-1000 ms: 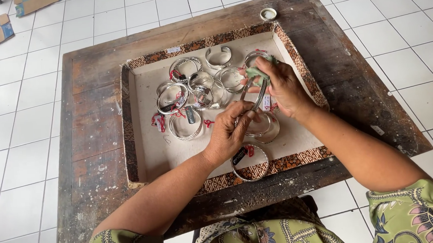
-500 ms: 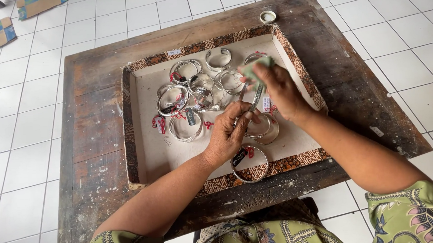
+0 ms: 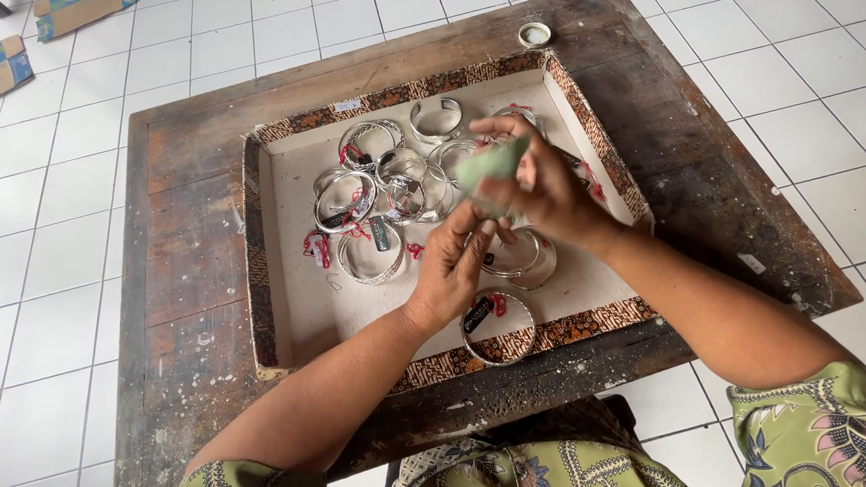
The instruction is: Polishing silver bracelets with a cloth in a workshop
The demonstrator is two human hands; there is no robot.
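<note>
Since a second ago, right hand point(image 3: 539, 182) raised, pale-green crumpled cloth point(image 3: 488, 165) aloft.

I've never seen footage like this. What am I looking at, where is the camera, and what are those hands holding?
No machine here: these are a person's two bare hands, filmed by a camera worn on the head, looking down.

Below is a worn wooden table on a white tiled floor. On it sits a shallow tray with a patterned rim, holding many silver bangles, some with red strings and small dark tags. One bangle lies on the near rim. A small round lid sits at the table's far edge.

The right hand holds a pale green cloth. The left hand meets it from below; whether a bangle is gripped between them is hidden.
</note>
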